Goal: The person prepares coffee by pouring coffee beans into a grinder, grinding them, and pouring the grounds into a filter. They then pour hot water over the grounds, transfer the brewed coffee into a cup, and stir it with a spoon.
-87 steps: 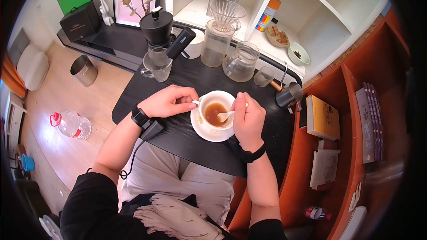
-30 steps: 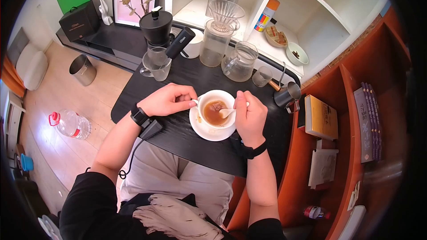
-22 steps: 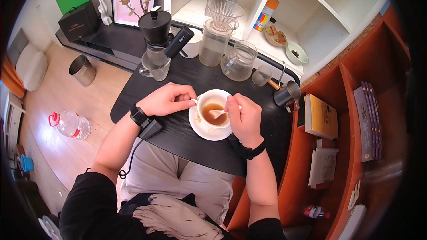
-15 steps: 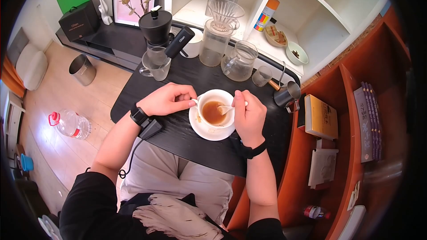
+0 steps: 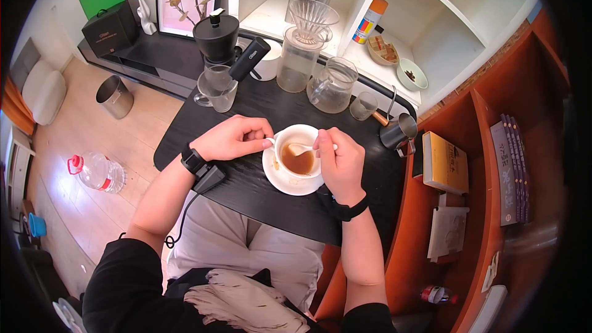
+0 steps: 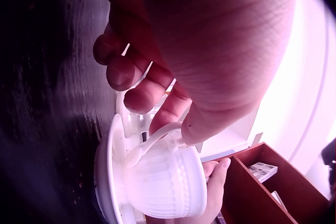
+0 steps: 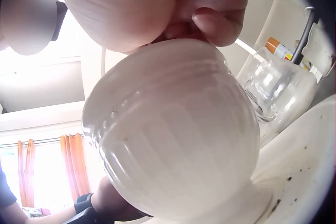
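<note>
A white cup (image 5: 282, 168) holding brown liquid stands on a white saucer (image 5: 295, 189). My left hand (image 5: 231, 139) pinches the cup's handle (image 6: 155, 141) between thumb and index finger; the other fingers curl loosely beside it in the left wrist view. Over the cup's right rim, my right hand (image 5: 341, 165) grips a white spoon (image 5: 298, 148), whose bowl dips into the liquid near the far side. From the right wrist view, the ribbed cup wall (image 7: 178, 134) fills the middle and hides the spoon, with the right fingers above the rim.
Behind the cup on the black table (image 5: 246, 188) stand a glass mug (image 5: 217, 94), a coffee grinder (image 5: 217, 40), a glass dripper on a carafe (image 5: 300, 61), a glass pot (image 5: 333, 86), a small glass (image 5: 364, 106) and a metal pitcher (image 5: 399, 131). A wooden bookshelf (image 5: 404, 222) borders the right.
The spoon has circled through the liquid, its bowl passing from the near right to the far side of the cup. My right hand shifted slightly with it; the left hand stayed on the handle.
</note>
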`<state>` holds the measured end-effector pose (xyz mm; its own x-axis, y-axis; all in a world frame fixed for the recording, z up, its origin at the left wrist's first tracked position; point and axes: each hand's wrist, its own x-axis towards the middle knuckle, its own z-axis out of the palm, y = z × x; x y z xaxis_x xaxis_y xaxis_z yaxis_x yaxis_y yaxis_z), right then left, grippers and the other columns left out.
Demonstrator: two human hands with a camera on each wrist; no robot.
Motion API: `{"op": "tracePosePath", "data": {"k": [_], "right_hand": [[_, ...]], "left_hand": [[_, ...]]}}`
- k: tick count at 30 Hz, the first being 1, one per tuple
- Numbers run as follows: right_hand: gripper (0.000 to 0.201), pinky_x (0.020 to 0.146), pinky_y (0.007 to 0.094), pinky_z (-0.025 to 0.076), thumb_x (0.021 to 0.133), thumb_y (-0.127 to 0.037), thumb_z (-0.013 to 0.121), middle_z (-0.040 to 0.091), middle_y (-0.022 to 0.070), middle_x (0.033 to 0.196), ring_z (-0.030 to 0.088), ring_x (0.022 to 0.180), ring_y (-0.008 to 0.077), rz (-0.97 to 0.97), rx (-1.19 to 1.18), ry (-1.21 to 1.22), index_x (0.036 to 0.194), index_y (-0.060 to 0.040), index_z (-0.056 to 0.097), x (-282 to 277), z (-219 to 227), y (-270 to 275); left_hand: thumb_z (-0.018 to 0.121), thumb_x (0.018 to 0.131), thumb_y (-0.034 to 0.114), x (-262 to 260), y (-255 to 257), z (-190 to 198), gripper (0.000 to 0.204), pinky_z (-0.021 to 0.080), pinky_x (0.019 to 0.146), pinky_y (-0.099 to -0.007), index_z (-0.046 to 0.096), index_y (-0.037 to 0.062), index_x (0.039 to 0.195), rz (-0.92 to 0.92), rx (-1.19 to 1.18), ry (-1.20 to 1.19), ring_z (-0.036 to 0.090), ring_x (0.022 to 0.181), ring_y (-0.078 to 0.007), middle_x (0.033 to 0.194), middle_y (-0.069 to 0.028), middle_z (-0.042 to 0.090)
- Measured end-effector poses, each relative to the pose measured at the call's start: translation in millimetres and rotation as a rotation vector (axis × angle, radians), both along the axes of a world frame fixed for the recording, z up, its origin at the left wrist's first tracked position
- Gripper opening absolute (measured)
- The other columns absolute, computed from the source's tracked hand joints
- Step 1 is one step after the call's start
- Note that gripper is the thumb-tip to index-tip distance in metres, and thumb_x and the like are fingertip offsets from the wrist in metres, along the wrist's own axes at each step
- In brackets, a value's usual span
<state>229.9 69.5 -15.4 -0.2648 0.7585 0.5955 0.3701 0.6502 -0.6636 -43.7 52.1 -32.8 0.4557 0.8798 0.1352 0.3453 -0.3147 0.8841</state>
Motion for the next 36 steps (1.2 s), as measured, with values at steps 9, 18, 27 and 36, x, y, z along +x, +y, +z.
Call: {"op": "tracePosePath", "data": {"k": [9, 18, 27, 36], "right_hand": [[0.03, 0.057, 0.0387, 0.048, 0.104, -0.018, 0.067, 0.062, 0.0114, 0.067, 0.062, 0.062, 0.0296, -0.063, 0.085, -0.054, 0.078, -0.0028, 0.063, 2.5, 1.3, 2.2], [0.03, 0.058, 0.0379, 0.048, 0.104, -0.017, 0.066, 0.062, 0.0114, 0.068, 0.063, 0.062, 0.029, -0.063, 0.05, -0.055, 0.078, -0.0028, 0.064, 5.2, 1.1, 1.8], [0.034, 0.057, 0.0402, 0.046, 0.105, -0.018, 0.065, 0.06, 0.0121, 0.067, 0.06, 0.061, 0.031, 0.0, -0.001, -0.024, 0.075, -0.0022, 0.059, 2.6, -0.1, -0.7], [0.036, 0.057, 0.0403, 0.045, 0.106, -0.018, 0.064, 0.056, 0.0131, 0.066, 0.058, 0.06, 0.0319, -0.055, 0.031, -0.008, 0.076, -0.0014, 0.056, 1.2, 0.1, -0.5]], "left_hand": [[0.07, 0.104, 0.017, 0.9, 0.3, -0.2, 0.014, 0.039, 0.06, -0.0272, 0.067, 0.0034, 0.105, 0.004, 0.004, 0.014, 0.046, 0.066, -0.0067, 0.072, 0.0034, 0.057], [0.07, 0.104, 0.017, 0.0, 0.2, -1.0, 0.014, 0.038, 0.061, -0.027, 0.067, 0.0033, 0.105, 0.008, -0.004, 0.013, 0.046, 0.065, -0.0068, 0.071, 0.0035, 0.057], [0.071, 0.103, 0.017, 0.7, 0.6, -1.0, 0.014, 0.038, 0.06, -0.0275, 0.067, 0.0034, 0.106, 0.007, 0.001, 0.006, 0.045, 0.065, -0.0067, 0.071, 0.0033, 0.056], [0.071, 0.103, 0.017, 0.5, 0.4, -2.0, 0.014, 0.038, 0.06, -0.0272, 0.068, 0.0033, 0.106, 0.008, -0.003, 0.008, 0.045, 0.065, -0.0067, 0.071, 0.0036, 0.057]]}}
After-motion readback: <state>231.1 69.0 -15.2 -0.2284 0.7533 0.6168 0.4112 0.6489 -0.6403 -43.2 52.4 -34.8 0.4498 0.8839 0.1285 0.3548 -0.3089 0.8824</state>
